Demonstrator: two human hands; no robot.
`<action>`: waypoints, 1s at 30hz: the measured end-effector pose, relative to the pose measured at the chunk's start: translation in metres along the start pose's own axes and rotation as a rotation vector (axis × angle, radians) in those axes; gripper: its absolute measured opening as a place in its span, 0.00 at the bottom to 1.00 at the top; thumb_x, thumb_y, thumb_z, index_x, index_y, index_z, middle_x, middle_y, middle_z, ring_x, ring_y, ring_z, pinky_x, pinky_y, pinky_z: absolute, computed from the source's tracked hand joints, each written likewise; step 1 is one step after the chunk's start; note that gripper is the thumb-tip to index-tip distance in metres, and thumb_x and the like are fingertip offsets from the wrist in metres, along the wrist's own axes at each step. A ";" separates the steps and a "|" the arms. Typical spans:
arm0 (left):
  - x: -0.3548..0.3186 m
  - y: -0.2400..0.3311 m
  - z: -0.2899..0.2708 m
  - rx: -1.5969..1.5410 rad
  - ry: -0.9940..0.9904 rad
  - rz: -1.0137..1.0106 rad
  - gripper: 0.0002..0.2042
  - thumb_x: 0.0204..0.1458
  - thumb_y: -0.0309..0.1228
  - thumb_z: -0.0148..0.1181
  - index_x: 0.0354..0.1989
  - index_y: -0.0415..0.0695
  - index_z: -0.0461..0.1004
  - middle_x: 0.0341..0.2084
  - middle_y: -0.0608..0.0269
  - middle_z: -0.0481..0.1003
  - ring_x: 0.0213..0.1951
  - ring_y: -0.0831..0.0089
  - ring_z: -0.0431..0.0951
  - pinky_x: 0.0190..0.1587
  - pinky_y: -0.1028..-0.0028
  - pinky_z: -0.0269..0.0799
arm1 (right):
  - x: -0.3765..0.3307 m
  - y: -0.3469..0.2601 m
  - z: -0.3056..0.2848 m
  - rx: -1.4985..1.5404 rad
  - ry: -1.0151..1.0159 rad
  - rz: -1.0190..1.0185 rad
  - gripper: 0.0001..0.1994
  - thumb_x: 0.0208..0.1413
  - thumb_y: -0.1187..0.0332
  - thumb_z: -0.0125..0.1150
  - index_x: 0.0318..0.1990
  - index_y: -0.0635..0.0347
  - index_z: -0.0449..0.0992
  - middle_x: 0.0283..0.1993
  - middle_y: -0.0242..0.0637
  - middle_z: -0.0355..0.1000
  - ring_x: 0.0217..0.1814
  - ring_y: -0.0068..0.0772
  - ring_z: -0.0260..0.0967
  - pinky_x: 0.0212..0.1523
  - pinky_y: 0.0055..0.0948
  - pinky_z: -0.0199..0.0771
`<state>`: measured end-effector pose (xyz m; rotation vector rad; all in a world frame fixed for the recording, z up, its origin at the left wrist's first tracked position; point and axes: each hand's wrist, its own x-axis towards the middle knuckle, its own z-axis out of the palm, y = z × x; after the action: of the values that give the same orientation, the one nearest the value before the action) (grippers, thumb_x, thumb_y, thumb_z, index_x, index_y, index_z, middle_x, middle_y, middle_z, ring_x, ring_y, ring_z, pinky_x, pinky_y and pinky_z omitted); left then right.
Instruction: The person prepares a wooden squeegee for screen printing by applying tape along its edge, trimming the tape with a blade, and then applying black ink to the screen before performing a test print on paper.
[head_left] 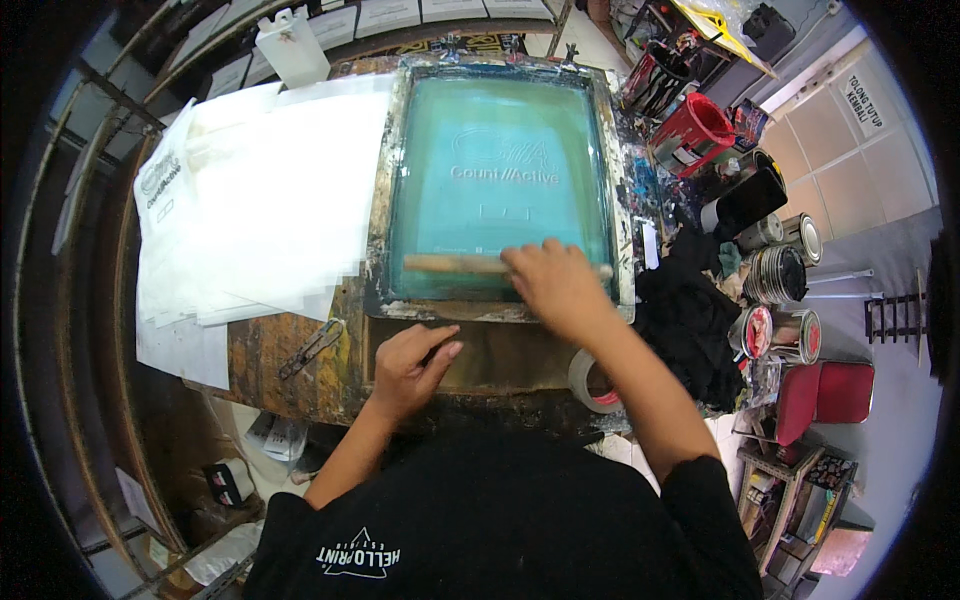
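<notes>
My right hand (558,290) grips the wooden handle of a squeegee (450,264), which lies crosswise near the front end of a screen printing frame (384,215). The mesh inside the frame (500,130) is teal green, with a lettered design and a small box shape in it. My left hand (412,365) hovers in front of the frame's near edge, loosely curled, thumb and index finger apart, with nothing in it. To the frame's left lies a wide pile of white sheets (270,200); the one at the far left edge carries a dark print.
A worn, paint-stained table (265,350) bears a cutter knife (311,349) and a tape roll (592,382). Black cloth (690,320), a red bucket (692,135) and several paint cans (797,335) line the right side. A white jug (292,48) stands at the back left.
</notes>
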<state>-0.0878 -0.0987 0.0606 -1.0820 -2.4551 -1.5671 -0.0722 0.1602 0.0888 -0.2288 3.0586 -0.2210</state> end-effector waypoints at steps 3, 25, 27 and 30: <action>0.008 0.006 0.006 -0.116 0.008 -0.080 0.09 0.57 0.30 0.66 0.41 0.37 0.82 0.23 0.54 0.74 0.25 0.65 0.75 0.30 0.70 0.69 | 0.029 0.030 -0.014 0.149 0.006 -0.026 0.15 0.57 0.62 0.64 0.48 0.57 0.74 0.43 0.43 0.77 0.47 0.48 0.75 0.45 0.45 0.73; 0.071 0.101 0.009 -1.180 0.225 -0.192 0.09 0.63 0.29 0.62 0.46 0.38 0.79 0.36 0.61 0.82 0.37 0.76 0.81 0.42 0.72 0.81 | -0.066 -0.003 -0.109 1.678 -0.030 0.228 0.25 0.62 0.58 0.66 0.59 0.65 0.70 0.49 0.34 0.76 0.46 0.22 0.76 0.49 0.25 0.77; 0.070 0.105 0.010 -1.323 0.213 -0.254 0.09 0.63 0.31 0.63 0.45 0.39 0.79 0.36 0.61 0.82 0.37 0.75 0.81 0.42 0.72 0.80 | -0.071 -0.013 -0.114 1.705 -0.024 0.236 0.25 0.62 0.57 0.66 0.60 0.65 0.70 0.49 0.35 0.76 0.46 0.22 0.76 0.48 0.24 0.77; 0.070 0.113 0.010 -1.430 0.218 -0.348 0.08 0.63 0.32 0.62 0.44 0.40 0.78 0.36 0.60 0.82 0.37 0.75 0.81 0.42 0.72 0.79 | -0.075 -0.014 -0.112 1.718 -0.010 0.230 0.25 0.63 0.58 0.65 0.60 0.65 0.69 0.50 0.35 0.76 0.46 0.21 0.76 0.47 0.25 0.78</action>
<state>-0.0732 -0.0251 0.1709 -0.3384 -1.1226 -3.3782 -0.0046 0.1736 0.2054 0.2294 1.7755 -2.3610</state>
